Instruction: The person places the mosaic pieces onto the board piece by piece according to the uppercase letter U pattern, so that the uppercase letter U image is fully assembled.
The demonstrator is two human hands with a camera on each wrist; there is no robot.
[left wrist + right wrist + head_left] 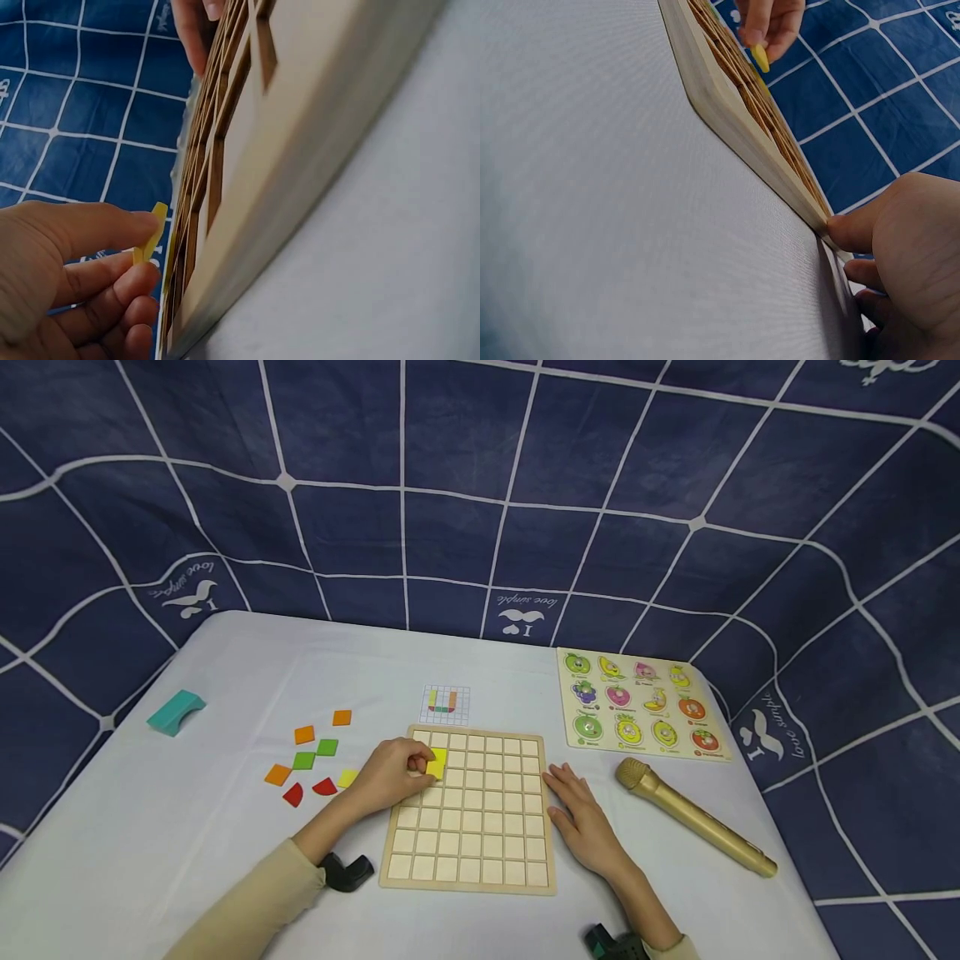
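Observation:
My left hand [393,770] pinches a small yellow tile [154,236] between thumb and fingertips, above the upper left of the wooden grid board [468,887]. In the right wrist view the held tile is tilted and apart from the board. A second bit of yellow [763,88] shows at the board's surface close below it; its shape is mostly hidden. My right hand [588,827] rests by the board's right edge, fingers extended, its thumb touching the rim in the right wrist view. Beyond the board lies a pattern card [446,705] with a coloured U shape on a grid.
Left of the board lie orange tiles [342,717], green tiles [327,747], red quarter-round pieces [293,794] and another yellow tile [348,777]. A teal arch block [176,712] is at far left. Rightward are a fruit puzzle board [641,706] and a gold microphone [697,818].

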